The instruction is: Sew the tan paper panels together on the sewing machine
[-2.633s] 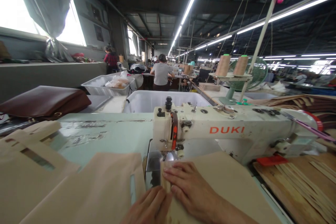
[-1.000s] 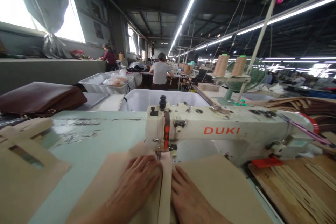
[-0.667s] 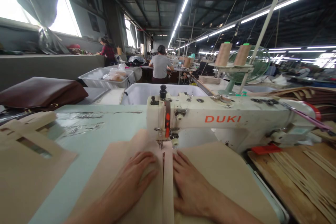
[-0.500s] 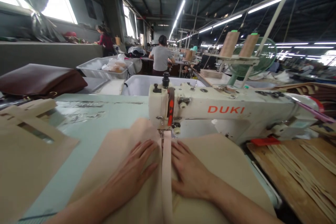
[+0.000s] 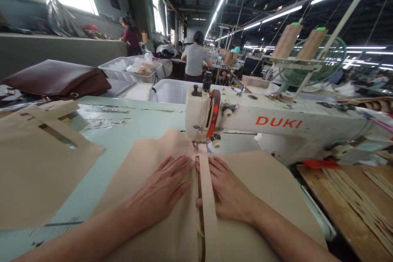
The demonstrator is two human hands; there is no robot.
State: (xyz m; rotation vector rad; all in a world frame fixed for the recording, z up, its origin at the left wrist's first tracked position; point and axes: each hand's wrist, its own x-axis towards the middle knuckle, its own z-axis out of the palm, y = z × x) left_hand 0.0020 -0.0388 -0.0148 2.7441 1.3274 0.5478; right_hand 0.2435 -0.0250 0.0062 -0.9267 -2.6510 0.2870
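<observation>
both hands lie flat on the tan panel (image 5: 141,163) at the near edge of the table (image 5: 138,118), right in front of the sewing machine (image 5: 276,125). the left hand (image 5: 159,192) is spread wide open, palm down, its fingers pointing towards the presser foot (image 5: 195,146); it presses on the left part of the panel and grips nothing. the right hand (image 5: 229,192) is likewise open and flat, palm down on the right part of the panel, with its thumb side just beside a narrow tan strip (image 5: 210,221). that strip runs between the two hands from the near edge up to the foot, lying on top of the panel beside a dark slit. the machine is cream, with "duki" in red letters on its arm, and it stretches off towards the table's right edge. by the left edge lies a stack of cut tan pieces (image 5: 37,163) with slots in them, well apart from the hands. past it, at the far left corner, rests a brown bag (image 5: 58,78). a white bin (image 5: 172,90) stands behind the machine. two thread cones (image 5: 287,41) on a stand and a green fan (image 5: 330,65) rise at the far right. to the right a wooden board (image 5: 346,188) carries more thin strips. further down the room a person in a grey top (image 5: 194,59) has their back to us.
</observation>
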